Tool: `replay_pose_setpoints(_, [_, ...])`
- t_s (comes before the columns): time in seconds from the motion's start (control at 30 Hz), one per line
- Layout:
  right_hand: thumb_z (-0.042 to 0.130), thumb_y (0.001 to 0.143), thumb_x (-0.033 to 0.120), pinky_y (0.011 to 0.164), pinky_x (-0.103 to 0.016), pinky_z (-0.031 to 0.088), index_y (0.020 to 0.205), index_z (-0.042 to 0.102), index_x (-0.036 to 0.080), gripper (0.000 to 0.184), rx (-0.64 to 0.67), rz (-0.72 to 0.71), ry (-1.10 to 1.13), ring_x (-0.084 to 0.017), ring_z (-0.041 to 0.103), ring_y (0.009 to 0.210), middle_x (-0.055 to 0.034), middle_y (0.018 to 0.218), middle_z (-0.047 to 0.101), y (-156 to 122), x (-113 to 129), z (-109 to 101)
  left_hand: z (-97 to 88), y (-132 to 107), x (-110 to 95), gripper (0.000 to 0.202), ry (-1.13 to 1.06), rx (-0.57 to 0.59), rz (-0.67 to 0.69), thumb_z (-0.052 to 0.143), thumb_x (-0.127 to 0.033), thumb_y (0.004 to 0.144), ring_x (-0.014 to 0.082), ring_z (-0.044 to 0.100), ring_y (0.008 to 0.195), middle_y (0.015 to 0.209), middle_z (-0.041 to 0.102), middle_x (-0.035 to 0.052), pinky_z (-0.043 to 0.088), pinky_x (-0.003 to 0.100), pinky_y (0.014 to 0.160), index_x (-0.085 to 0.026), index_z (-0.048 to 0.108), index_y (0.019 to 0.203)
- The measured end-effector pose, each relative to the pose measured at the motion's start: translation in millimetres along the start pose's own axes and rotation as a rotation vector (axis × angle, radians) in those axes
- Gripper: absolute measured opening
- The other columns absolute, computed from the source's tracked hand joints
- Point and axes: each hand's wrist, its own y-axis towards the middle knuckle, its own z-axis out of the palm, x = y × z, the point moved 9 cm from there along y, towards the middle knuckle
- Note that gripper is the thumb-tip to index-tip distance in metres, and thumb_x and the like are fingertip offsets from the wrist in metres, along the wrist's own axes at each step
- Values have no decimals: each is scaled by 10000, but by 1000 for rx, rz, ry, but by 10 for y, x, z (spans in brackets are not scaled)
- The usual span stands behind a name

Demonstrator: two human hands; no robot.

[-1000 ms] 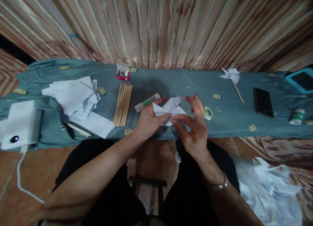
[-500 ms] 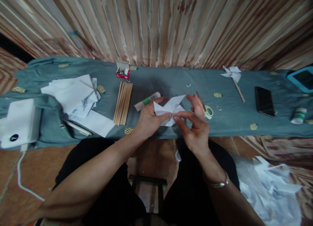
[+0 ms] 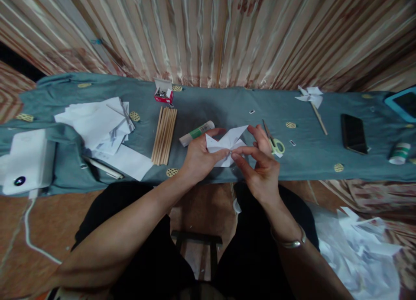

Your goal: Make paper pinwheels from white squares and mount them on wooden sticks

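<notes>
A white folded-paper pinwheel (image 3: 232, 137) is between my hands near the table's front edge. My left hand (image 3: 201, 159) grips its left side, the thumb pressing close to the centre. From the right, my right hand (image 3: 260, 163) pinches a small shiny pin (image 3: 231, 153) at that centre between thumb and forefinger; its other fingers curl behind the paper. Too small to make out is how far the pin goes in. Behind my left hand lies a glue stick (image 3: 196, 133). Green-handled scissors (image 3: 276, 146) lie just beyond my right hand.
Wooden sticks (image 3: 164, 135) lie side by side at left, below an open red box (image 3: 163, 92) of small metal pieces. Further left are paper sheets (image 3: 94, 122), a pen (image 3: 104, 168) and a white device (image 3: 29, 161). A finished pinwheel (image 3: 312, 97) and a phone (image 3: 354, 133) lie right.
Both hands keep the same hold on the pinwheel and pin. The view has shifted slightly, and more of the scissors shows beside my right hand.
</notes>
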Motion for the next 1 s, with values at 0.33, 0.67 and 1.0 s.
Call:
replay_pose_setpoints(0.33, [657,861,275,1141,-580,318,839,707,265,55,-10,-18,-1,-298,340,1451,8,1453,532,11,45,-8,1,4,7,495,14,-3,1,752,-159,661,136,627,747,924,722,43,483,244,681,-105,652,1142])
replay_pose_setpoints(0.67, [656,863,279,1148,-583,302,858,711,261,58,9,-8,10,-292,302,1471,10,1485,499,-1,-11,8,8,-3,16,497,-23,0,15,748,-152,667,131,621,733,883,713,32,481,237,671,-109,653,1153])
replay_pose_setpoints(1.0, [664,859,316,1168,-570,270,843,716,268,72,25,32,31,-280,331,1457,9,1475,509,3,-55,23,0,-13,-6,472,29,9,26,747,-164,683,166,652,816,942,725,50,511,266,727,-119,658,1144])
